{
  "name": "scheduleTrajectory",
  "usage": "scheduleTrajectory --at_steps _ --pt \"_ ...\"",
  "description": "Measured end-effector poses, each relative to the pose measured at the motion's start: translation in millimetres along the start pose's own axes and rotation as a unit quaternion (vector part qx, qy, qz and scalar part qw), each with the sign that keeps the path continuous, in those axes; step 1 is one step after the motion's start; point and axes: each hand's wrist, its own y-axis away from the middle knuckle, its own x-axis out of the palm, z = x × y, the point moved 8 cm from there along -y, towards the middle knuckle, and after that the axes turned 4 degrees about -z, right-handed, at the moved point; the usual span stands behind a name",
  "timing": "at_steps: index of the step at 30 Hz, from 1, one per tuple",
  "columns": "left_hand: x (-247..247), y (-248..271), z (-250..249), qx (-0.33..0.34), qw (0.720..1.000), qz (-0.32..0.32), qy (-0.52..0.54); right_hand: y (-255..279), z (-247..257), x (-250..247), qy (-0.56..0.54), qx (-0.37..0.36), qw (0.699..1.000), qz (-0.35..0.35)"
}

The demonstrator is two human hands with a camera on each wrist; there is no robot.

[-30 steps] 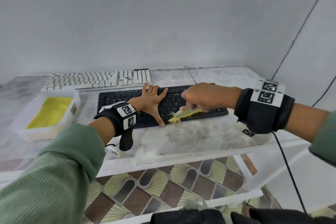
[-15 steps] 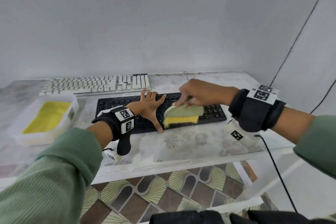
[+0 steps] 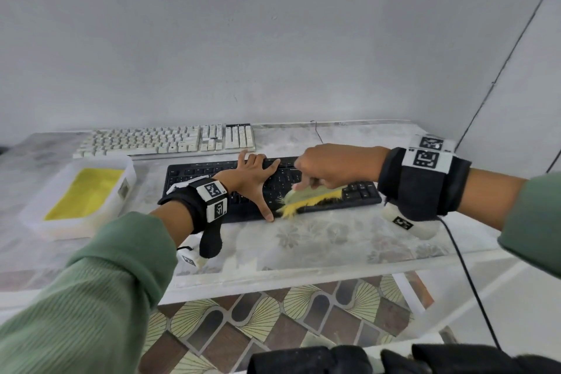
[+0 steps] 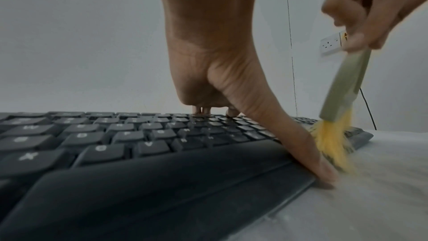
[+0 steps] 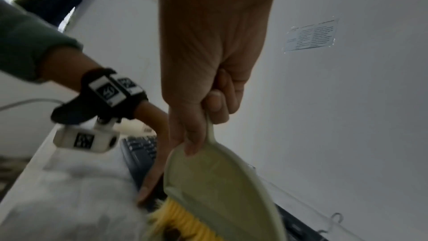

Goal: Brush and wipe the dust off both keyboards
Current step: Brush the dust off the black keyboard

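A black keyboard (image 3: 194,174) lies on the marbled table (image 3: 318,240), and a white keyboard (image 3: 164,138) sits behind it by the wall. My left hand (image 3: 253,174) lies spread flat on the black keyboard's middle keys, its thumb (image 4: 298,146) reaching down over the front edge. My right hand (image 3: 331,165) grips the pale green handle of a brush (image 3: 306,196) with yellow bristles (image 4: 333,146). The bristles drag across the black keyboard's front edge, right beside my left thumb. In the right wrist view the fingers curl round the brush (image 5: 222,180) handle.
A white tray (image 3: 33,212) holding a yellow cloth (image 3: 86,193) stands at the table's left. A black cable (image 3: 473,285) hangs off the right side. The table's front edge (image 3: 303,278) runs just below my arms, with a patterned floor beneath. A wall socket (image 4: 331,43) is on the wall.
The brush has swept down from the keys to the black keyboard's front edge, bristles now splaying left toward my thumb. My left hand has stayed flat on the keys.
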Motion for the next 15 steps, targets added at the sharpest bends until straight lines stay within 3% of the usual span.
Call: scheduleTrajectory --at_steps 3,7,12,15 --pt "0.0 0.9 0.3 -0.003 1.000 -0.004 -0.001 7.0 -4.7 -4.9 0.003 0.007 1.000 0.008" --pt "0.4 0.6 0.4 -0.003 1.000 0.003 0.002 -0.6 -4.0 -13.9 -0.046 0.028 0.997 -0.052" --pt "1.5 -1.2 1.4 -0.006 1.000 0.017 0.007 21.5 -22.4 -6.0 -0.066 0.046 0.997 0.012" --pt "0.2 0.6 0.8 -0.007 1.000 0.016 0.010 15.2 -19.3 -16.1 -0.070 0.039 0.997 -0.020"
